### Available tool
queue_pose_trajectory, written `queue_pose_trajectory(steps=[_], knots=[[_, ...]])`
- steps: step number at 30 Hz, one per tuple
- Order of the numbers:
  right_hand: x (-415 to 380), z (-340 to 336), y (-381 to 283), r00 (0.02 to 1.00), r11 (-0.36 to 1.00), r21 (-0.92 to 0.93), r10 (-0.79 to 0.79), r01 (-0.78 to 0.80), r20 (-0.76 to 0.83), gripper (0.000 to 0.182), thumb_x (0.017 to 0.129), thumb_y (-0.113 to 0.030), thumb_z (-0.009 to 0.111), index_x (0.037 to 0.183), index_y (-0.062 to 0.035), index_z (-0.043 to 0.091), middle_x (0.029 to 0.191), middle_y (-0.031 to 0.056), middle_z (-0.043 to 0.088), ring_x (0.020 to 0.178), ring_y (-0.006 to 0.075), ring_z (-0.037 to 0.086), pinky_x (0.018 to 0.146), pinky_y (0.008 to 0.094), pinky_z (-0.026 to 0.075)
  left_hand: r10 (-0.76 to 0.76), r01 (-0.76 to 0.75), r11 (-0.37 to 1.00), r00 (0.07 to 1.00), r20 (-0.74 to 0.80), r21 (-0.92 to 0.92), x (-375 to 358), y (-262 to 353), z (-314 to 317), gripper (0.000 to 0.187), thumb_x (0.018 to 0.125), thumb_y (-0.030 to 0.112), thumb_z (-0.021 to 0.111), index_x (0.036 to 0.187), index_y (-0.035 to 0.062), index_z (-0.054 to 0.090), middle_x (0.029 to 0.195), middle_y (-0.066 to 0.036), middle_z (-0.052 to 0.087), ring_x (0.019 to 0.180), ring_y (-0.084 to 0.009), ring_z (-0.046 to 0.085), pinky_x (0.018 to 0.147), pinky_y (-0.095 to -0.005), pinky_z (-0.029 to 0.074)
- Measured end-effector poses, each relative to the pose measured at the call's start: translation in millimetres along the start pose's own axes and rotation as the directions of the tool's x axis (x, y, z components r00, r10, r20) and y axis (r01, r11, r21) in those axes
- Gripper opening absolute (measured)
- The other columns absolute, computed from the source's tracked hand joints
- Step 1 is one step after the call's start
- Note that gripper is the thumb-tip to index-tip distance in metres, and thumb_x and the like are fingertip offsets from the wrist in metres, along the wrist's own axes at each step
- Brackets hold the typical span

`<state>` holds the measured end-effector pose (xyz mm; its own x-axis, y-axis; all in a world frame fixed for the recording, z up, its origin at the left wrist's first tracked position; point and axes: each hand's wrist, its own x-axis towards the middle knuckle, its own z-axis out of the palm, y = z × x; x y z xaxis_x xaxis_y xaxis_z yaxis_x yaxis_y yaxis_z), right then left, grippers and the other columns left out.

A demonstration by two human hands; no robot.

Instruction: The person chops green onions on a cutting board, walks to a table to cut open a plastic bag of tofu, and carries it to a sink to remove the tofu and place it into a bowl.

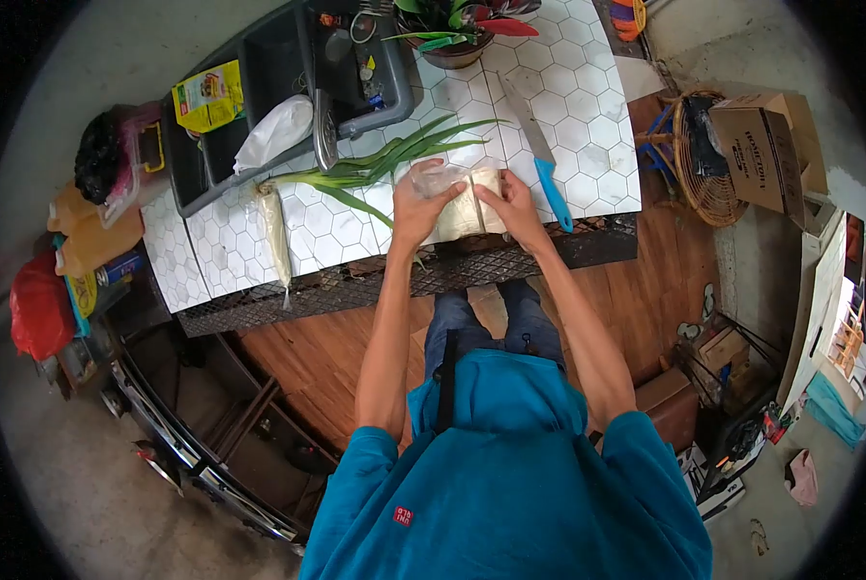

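Observation:
At the table's front edge, both my hands are closed on a pale cream block in clear plastic [461, 218], which looks like tofu. A line divides it into two parts. My left hand [417, 206] grips the left part and the loose plastic above it. With thumb and fingers, my right hand [516, 209] pinches the right part. Long green leaves [370, 166], like spring onion or leek, spread on the table just left of my left hand. Right of my right hand lies a knife with a blue handle [552, 193], its blade pointing away from me.
A slim pale item in plastic [275, 237] lies on the hexagon-patterned table [331, 232]. Behind it, a dark compartment tray [189, 159] holds a yellow packet [208, 96] and a white bag [276, 132]. A potted plant [457, 48] stands at the back. Cardboard box [757, 155] at right.

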<state>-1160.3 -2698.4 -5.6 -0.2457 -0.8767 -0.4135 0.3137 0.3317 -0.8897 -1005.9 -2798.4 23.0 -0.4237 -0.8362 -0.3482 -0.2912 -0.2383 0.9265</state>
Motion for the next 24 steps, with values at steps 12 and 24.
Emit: queue_pose_trajectory(steps=[12,24], knots=[[-44,-22,-100,0.988,0.752,0.652,0.152,-0.094,-0.033,0.047,0.093,-0.034,0.061,0.123,0.0014,0.053,0.113,0.0088,0.062,0.102,0.0166,0.062,0.086,0.0292,0.051,0.078,-0.137,0.973,0.951,0.299,0.184,28,146,30,0.042,0.071,0.029,0.084,0.094,-0.0018,0.067,0.083,-0.009,0.07,0.072,-0.0184,0.064,0.07,-0.0331,0.051],[-76,-225,-219,0.996,0.609,0.792,-0.022,-0.055,0.086,0.05,0.091,-0.029,0.065,0.129,-0.0036,0.046,0.122,0.0089,0.057,0.112,0.0188,0.058,0.094,0.0346,0.049,0.06,-0.206,0.929,0.903,0.425,0.307,60,288,240,0.054,0.074,0.036,0.082,0.109,-0.0008,0.064,0.096,-0.009,0.066,0.084,-0.0155,0.062,0.075,-0.0293,0.05]])
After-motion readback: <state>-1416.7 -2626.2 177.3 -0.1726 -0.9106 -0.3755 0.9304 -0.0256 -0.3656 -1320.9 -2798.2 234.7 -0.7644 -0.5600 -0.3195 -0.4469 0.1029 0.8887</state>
